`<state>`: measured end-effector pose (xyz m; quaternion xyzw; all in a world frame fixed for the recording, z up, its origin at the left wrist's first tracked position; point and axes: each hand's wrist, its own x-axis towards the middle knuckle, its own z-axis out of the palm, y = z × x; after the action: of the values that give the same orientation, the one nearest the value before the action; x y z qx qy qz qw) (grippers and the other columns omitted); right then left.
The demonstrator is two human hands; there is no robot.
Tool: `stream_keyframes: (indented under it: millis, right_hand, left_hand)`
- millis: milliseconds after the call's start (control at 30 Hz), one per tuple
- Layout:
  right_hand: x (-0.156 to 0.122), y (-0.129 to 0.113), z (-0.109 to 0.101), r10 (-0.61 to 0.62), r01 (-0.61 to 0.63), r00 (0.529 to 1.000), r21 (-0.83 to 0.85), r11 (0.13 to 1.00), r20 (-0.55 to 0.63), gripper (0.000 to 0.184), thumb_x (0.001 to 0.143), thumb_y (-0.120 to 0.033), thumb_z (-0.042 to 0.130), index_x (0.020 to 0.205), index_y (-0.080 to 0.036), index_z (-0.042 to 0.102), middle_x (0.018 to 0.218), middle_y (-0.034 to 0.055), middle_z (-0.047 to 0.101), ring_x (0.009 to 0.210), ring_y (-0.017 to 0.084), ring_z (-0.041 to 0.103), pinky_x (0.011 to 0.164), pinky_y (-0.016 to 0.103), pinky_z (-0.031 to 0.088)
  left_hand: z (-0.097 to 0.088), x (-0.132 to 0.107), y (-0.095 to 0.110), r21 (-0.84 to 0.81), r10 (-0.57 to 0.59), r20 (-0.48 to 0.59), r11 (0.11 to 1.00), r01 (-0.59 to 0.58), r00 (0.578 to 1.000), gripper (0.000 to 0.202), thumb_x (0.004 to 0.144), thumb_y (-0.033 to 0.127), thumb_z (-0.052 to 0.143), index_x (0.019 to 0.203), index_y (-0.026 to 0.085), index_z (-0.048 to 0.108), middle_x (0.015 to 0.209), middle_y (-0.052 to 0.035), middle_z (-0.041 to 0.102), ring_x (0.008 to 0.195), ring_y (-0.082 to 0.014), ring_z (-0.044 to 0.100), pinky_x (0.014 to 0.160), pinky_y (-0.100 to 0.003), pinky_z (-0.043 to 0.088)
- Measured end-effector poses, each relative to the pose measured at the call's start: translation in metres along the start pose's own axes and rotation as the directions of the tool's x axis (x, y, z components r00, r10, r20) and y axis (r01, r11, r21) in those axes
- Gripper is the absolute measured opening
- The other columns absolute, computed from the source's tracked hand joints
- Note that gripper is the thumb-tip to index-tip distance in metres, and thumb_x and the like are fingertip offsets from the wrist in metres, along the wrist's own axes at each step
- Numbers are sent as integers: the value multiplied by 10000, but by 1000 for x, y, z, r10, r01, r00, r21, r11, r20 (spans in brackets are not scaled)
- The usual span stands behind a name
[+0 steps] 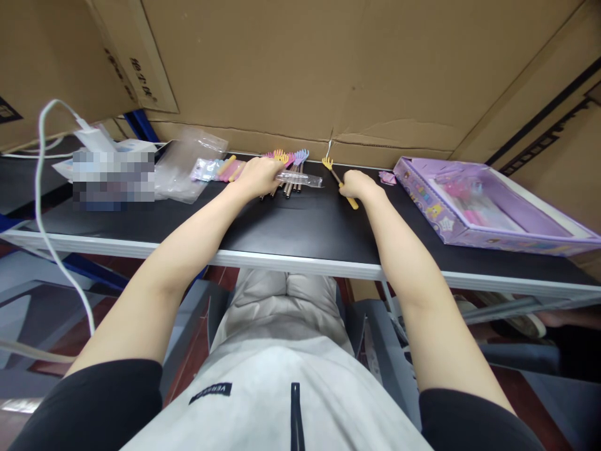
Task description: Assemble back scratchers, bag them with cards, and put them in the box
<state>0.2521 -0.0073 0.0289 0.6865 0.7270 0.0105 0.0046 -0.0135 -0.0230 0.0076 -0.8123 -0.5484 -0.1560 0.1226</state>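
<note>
My left hand [258,177] rests on a bunch of small hand-shaped back scratchers [290,160] in pink, yellow and blue, and its fingers are closed on a narrow clear plastic sleeve [303,180] lying across them. My right hand [359,185] is closed around one yellow back scratcher [339,181], whose claw end points to the far side of the black table [300,225]. Several more pink and yellow handles [229,169] lie just left of my left hand.
An open purple toy box [474,203] stands at the right. Clear plastic bags [188,164] and a white charger with cable [91,134] lie at the left. Large cardboard boxes [300,69] wall off the back of the table. A small pink item [387,178] lies near the box.
</note>
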Motion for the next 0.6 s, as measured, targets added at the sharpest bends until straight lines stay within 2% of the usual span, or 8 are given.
stream_keyframes:
  millis: [133,300,433,533,600]
  right_hand:
    - [0,6,-2,58,-59,998,30,998,10,463,915,-109,699,1366,-5,724,1333,306,720,1269,393,722,1028,451,600]
    - [5,16,0,97,-97,995,43,994,13,488,944,-89,664,1418,19,687,1388,314,693,1347,392,685,1088,442,578]
    - [16,27,2,108,-106,993,48,993,-39,414,966,-84,633,1352,43,714,1339,325,707,1335,384,686,1083,428,567]
    - [23,42,-1,140,-133,986,82,988,-86,382,974,-121,647,1333,-14,724,1313,288,718,1312,380,684,1076,471,550]
    - [26,54,-5,120,-103,982,123,987,-145,352,1000,-199,660,1328,-89,726,1316,243,719,1289,365,682,1080,513,528]
  left_hand:
    - [2,1,-2,-5,5,-13,1000,-5,1000,248,861,233,606,1043,219,774,987,-132,806,986,-331,745,844,-389,553]
    - [3,1,-5,-1,13,3,1000,-13,1000,263,855,244,607,1056,218,774,987,-138,805,988,-336,744,836,-387,544]
    - [3,1,-8,4,12,8,1000,-12,1000,267,873,257,595,1065,209,773,1007,-149,802,989,-342,744,834,-393,540]
    - [4,1,-10,13,9,-3,1000,-9,1000,241,889,271,586,1030,211,771,995,-146,796,995,-342,740,830,-393,537]
    - [4,2,-13,17,-3,-6,1000,3,1000,224,890,273,585,1008,217,767,985,-136,793,1000,-337,735,838,-392,536]
